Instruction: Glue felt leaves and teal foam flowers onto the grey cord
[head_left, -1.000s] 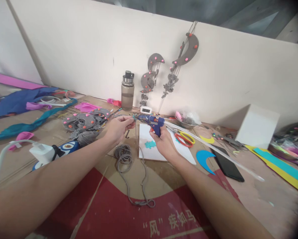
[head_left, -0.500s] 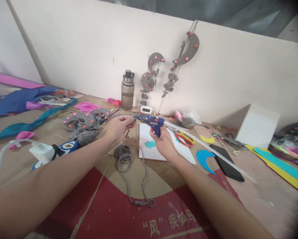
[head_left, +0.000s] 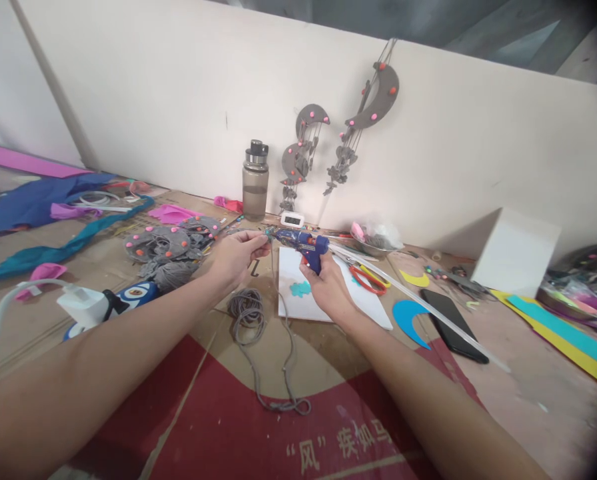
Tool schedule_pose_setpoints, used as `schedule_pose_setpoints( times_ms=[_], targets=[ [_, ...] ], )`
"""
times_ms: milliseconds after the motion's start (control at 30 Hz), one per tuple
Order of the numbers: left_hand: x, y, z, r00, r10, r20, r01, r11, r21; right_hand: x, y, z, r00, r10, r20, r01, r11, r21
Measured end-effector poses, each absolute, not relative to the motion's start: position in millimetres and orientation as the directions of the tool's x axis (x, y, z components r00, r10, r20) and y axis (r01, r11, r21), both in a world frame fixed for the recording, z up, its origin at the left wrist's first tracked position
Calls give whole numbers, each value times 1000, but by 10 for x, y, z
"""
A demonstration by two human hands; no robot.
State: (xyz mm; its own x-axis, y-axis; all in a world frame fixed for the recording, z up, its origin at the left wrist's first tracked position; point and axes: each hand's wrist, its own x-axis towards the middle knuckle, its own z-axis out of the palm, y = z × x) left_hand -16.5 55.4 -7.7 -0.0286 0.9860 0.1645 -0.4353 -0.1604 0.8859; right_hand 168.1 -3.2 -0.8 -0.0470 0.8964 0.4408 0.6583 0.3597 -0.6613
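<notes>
Fingers of the right hand [head_left: 328, 290] clench a blue plastic glue gun [head_left: 303, 245]; left hand [head_left: 236, 257] pinches grey cord [head_left: 266, 235].

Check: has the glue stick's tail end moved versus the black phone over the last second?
Yes. The glue stick's tail swung left, closer to the black phone.

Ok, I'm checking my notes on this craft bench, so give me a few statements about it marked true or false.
1. The right hand holds a blue glue gun. True.
2. The left hand lies flat on the table. False: it is raised, pinching a small piece at the gun's nozzle.
3. The scissors have red and yellow handles. True.
4. The bottle lies on its side. False: it stands upright by the wall.
5. A black phone lies right of the blue crescent. True.
</notes>
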Motion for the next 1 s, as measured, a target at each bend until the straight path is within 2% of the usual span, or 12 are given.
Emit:
schedule_pose_setpoints(
  times_ms=[267,367,500,567,633,733,867,1000],
  targets=[
    [-177,561,-81,-23,987,158,-428,-152,891,1678,-13,-34,-38,890,454,600,384,-702],
    [-189,575,-86,-40,990,138,-442,-141,886,1680,26,-56,-15,907,420,428,386,-817],
    [-200,588,-93,-66,987,143,-444,-158,882,1769,150,-99,15,950,313,190,305,-933],
    [-197,585,-96,-65,987,148,-441,-161,883,1862,248,-145,49,963,266,265,244,-933],
    [-188,572,-97,-52,988,144,-437,-153,886,1967,349,-200,102,969,223,462,152,-874],
    [-164,537,-93,-13,991,136,-427,-128,895,2083,457,-257,142,964,225,594,99,-799],
    [-132,493,-94,22,989,146,-384,-127,915,2110,460,-245,160,940,302,699,108,-706],
    [-109,465,-107,26,973,231,-289,-214,933,2032,350,-166,170,835,524,861,132,-490]
  ],
)
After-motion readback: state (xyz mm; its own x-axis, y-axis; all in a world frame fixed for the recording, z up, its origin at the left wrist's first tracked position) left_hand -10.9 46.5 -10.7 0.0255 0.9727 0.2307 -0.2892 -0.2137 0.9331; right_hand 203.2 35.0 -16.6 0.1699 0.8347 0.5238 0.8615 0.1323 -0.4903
